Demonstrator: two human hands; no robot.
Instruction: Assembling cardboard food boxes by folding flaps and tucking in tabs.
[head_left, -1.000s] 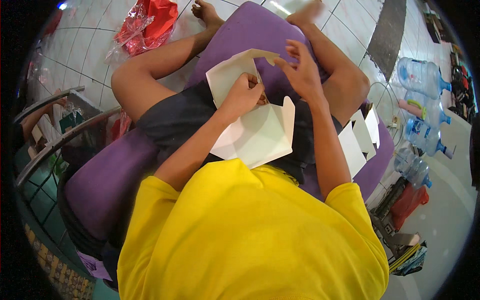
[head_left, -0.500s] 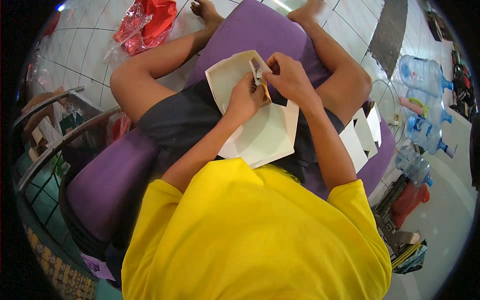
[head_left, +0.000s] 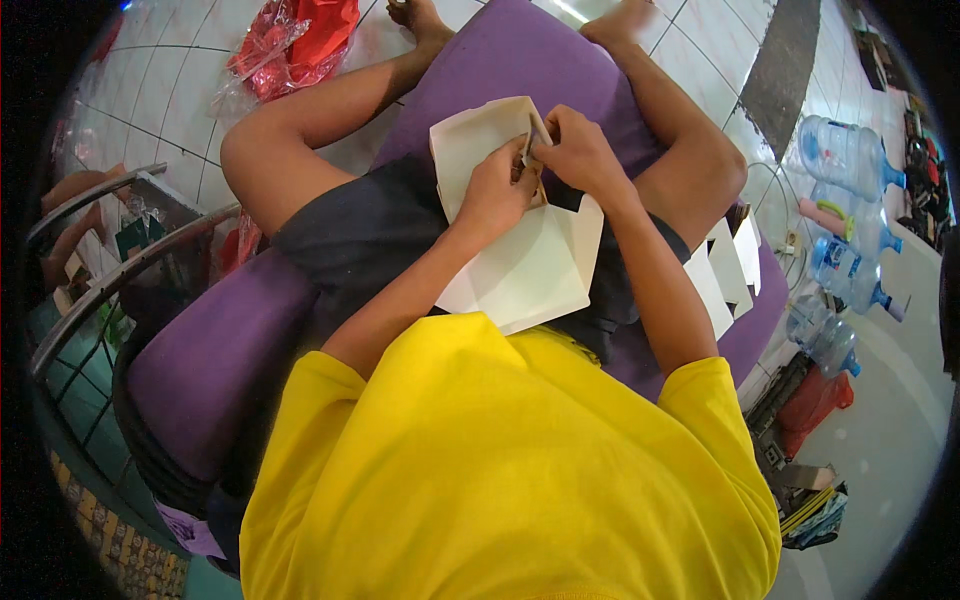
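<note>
Currently, the left hand (head_left: 500, 188) is curled nearly closed over the white box (head_left: 525, 268), fingertips gathered at the box's right side. The right hand (head_left: 582, 152) is bent, with thumb and fingers pinching the flap (head_left: 538, 125) on that side; exact fingertip contact is partly hidden. The box lies open on the dark shorts (head_left: 365, 225), short of the far edge of the purple cushion (head_left: 545, 50). Its long axis runs from the yellow shirt (head_left: 505, 450) toward that edge, tilted slightly left. Both forearms angle inward; the left crosses the box's left edge. White cartons (head_left: 706, 288) sit near the cushion's right edge.
</note>
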